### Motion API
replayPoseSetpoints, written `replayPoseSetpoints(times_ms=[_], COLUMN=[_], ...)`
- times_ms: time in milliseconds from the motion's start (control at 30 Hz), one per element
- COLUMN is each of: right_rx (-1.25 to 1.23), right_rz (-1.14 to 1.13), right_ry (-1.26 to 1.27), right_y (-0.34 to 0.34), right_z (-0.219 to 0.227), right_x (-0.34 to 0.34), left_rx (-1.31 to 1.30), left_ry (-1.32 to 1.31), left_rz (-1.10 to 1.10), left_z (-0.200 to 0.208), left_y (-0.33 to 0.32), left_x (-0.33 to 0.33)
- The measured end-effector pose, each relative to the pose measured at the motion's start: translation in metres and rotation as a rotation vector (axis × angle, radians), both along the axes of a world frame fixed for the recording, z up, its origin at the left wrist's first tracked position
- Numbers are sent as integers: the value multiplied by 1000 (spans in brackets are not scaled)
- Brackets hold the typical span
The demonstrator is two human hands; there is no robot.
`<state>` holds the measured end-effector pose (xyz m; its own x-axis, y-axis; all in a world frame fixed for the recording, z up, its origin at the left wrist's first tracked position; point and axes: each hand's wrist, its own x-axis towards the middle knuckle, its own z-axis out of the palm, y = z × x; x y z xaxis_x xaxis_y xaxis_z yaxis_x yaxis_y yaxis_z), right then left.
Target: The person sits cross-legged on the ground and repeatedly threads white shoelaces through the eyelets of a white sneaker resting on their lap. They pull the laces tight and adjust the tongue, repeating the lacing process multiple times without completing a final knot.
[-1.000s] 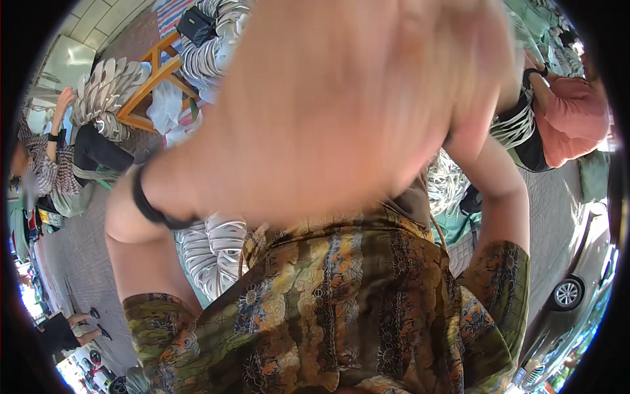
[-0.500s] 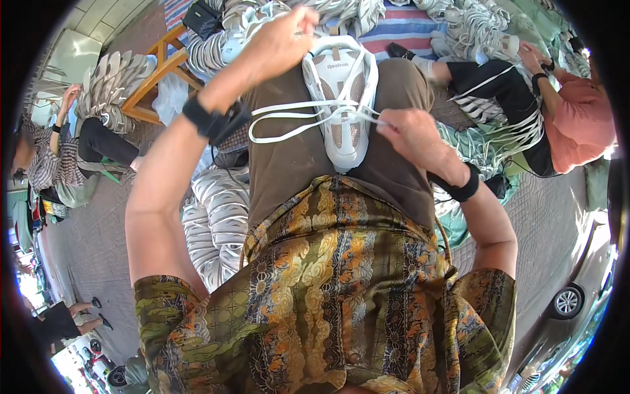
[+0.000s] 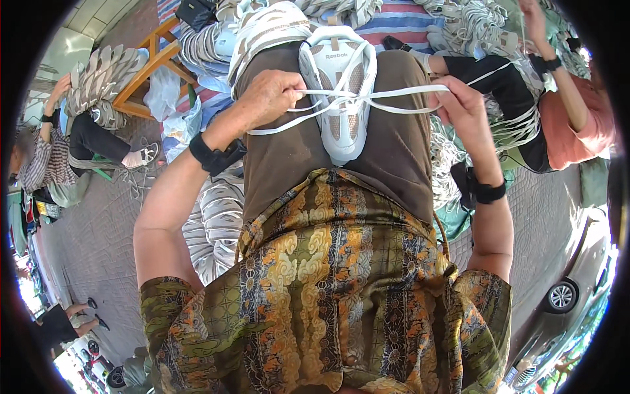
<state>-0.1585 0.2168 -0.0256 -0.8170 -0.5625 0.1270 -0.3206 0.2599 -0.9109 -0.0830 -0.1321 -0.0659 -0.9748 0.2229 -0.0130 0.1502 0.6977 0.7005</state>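
A pale grey and white sneaker upper (image 3: 344,136) with beige mesh panels lies lengthwise between my thighs. White shoelace (image 3: 400,91) is knotted across its middle, with loops spreading to both sides. My left hand (image 3: 272,95) is closed in a pinch on the lace left of the upper. My right hand (image 3: 464,105) pinches a lace loop at the right, above my right thigh. Between the hands the lace is stretched nearly level over the upper. Neither hand touches the upper itself.
Stacked sneaker uppers (image 3: 216,213) stand by my left leg, and white laces (image 3: 446,174) hang by my right. A wooden stool (image 3: 147,82) is at the far left. People sit at left (image 3: 49,154) and right (image 3: 581,121). A striped sheet (image 3: 400,26) lies ahead.
My left hand has come down from beyond the upper to the lace at its left. My right hand has moved up and outward, drawing a loop right. The lace is now taut.
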Motion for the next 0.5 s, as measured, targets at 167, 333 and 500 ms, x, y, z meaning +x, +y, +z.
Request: replayPoseSetpoints(times_ms=[167,333,500], right_rx=[-66,478,524], right_rz=[250,183,-259], right_ry=[-443,126,552], right_y=[18,41,19], right_z=[38,6,-19], right_x=[33,29,21], left_rx=[32,68,48], left_ry=[-136,-153,-126], left_rz=[55,83,63], left_z=[12,4,6], left_y=[1,-1,-4], left_x=[-2,-5,-6])
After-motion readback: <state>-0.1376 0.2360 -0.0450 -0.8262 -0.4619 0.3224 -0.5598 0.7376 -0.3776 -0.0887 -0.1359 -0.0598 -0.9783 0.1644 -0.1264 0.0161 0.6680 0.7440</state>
